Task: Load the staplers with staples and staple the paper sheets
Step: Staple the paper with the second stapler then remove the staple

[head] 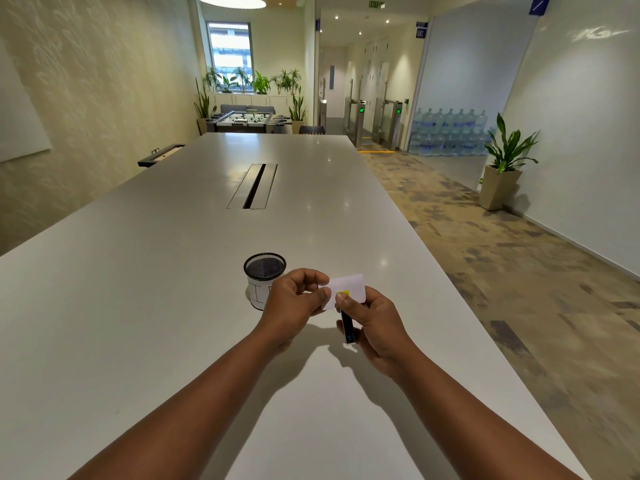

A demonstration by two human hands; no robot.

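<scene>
Flanking left hand (294,303): mesh cup (265,271).

A mesh cup (265,271) stood on the bench (138,306), just left of and behind the left hand (294,304). The right hand (377,327) was beside it, a paper slip (349,287) between them, above the bench.
</scene>
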